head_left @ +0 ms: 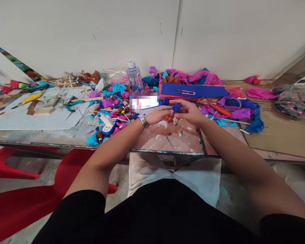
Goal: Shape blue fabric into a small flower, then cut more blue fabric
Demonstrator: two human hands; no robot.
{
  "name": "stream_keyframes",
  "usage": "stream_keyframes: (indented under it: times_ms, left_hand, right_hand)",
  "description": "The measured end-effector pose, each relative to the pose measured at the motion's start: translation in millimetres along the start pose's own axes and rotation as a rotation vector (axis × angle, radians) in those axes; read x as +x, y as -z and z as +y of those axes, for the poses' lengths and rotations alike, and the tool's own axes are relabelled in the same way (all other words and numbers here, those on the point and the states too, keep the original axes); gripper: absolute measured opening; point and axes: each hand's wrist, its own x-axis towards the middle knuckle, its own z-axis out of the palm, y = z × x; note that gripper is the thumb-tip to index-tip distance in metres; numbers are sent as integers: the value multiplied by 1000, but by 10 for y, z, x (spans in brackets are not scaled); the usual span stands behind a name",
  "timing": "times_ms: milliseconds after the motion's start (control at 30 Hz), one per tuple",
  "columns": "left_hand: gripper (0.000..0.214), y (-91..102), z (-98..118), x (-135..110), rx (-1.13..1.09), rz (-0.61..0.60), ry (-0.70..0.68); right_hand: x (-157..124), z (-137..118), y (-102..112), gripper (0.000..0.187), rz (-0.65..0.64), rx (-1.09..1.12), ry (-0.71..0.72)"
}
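Note:
Both my hands meet above the worktable, pinching a small crumpled blue paper flower. My left hand, with a metal watch on its wrist, has its fingers curled against the flower from the left. My right hand closes on it from the right and above. A darker red-brown scrap shows under the fingers. Just behind my hands lies a phone with a lit screen.
Scraps of pink, blue and purple crepe paper litter the table. A water bottle stands at the back, beside a blue sheet with small snips. A glue gun lies left. Red plastic chairs stand lower left.

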Motion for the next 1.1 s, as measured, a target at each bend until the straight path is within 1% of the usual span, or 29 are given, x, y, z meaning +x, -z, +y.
stream_keyframes:
  times_ms: [67, 167, 367, 533, 600, 700, 800, 867, 967, 1100]
  left_hand:
    - [49, 26, -3, 3, 50, -8, 46]
    - [46, 52, 6, 7, 111, 19, 76]
    - [44, 62, 31, 7, 181, 51, 43]
    - [49, 86, 11, 11, 194, 48, 25]
    - [52, 97, 0, 14, 206, 45, 4]
    - [55, 109, -13, 23, 253, 65, -48]
    - [58, 108, -22, 37, 307, 107, -113]
    - [57, 98, -25, 48, 316, 168, -158]
    - [58, 75, -23, 56, 278, 261, -205]
    - [55, 50, -7, 51, 281, 316, -231]
  right_hand:
    - [-4, -11, 20, 55, -29, -77, 24]
    - [1, 7, 21, 51, -48, -100, 35]
    - [3, 60, 9, 54, 45, -140, 44]
    - [4, 35, -5, 50, 69, -153, 49]
    - [7, 14, -19, 49, 100, -151, 48]
    - [15, -8, -39, 52, 125, -135, 31]
    - [26, -2, -43, 56, 152, -127, 28]
    - [33, 24, -37, 57, 170, -115, 34]
    - [37, 83, -20, 54, 174, -90, 45]
    - [33, 117, -17, 50, 165, -82, 67]
